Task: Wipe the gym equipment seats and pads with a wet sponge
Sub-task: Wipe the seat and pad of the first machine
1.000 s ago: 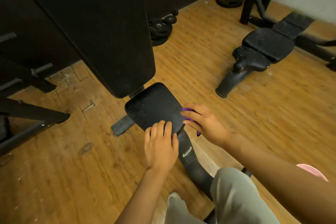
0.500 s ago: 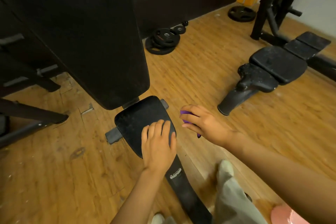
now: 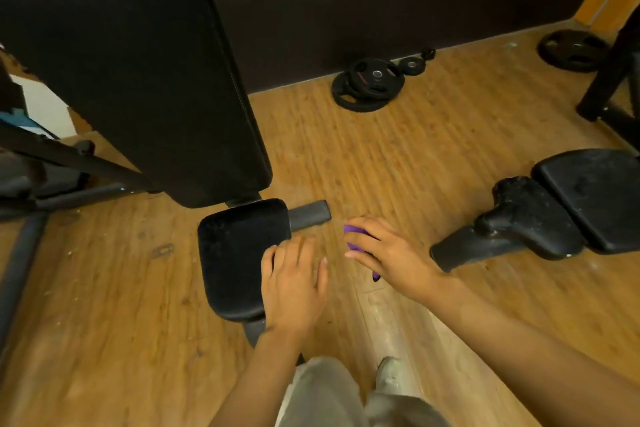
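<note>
Left hand lies flat, fingers straight, at the seat pad's edge — right hand grips a purple sponge.

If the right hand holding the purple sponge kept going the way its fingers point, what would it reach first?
The right hand points left, so it would probably meet the bench's black side handle or the small seat pad edge; depth is unclear.

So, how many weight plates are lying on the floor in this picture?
4 at least: two stacked plates by the dark wall, a small plate just right of them, and one plate far right. Others may be hidden.
</note>
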A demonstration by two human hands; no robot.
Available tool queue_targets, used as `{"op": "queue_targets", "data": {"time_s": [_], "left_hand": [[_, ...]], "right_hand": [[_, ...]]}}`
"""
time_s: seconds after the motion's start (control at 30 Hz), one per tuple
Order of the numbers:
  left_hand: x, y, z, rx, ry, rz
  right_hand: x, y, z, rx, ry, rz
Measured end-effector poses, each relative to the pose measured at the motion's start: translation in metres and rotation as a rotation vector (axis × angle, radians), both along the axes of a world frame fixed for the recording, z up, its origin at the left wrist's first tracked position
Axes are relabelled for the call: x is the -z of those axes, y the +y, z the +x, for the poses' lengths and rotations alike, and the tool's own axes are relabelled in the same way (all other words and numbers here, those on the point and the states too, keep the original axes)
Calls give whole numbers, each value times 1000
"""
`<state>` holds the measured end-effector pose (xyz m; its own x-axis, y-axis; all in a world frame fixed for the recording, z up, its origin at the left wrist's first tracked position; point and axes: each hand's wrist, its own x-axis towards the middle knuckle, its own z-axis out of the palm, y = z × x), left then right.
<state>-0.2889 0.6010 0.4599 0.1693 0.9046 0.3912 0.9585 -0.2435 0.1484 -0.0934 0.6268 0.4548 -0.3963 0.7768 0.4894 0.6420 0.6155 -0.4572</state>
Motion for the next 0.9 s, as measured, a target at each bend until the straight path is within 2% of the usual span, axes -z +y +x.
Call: {"op": "queue_targets", "data": {"time_s": [0.37, 0.57, 0.9], "left_hand": [[7, 35, 21, -92, 24, -35], [24, 66, 10, -194, -22, -13], [25, 84, 6, -427, -63, 41]], "right_hand": [[5, 57, 15, -114, 29, 29], [12, 111, -3, -275, -57, 46], [7, 167, -33, -494, -56, -65]]}}
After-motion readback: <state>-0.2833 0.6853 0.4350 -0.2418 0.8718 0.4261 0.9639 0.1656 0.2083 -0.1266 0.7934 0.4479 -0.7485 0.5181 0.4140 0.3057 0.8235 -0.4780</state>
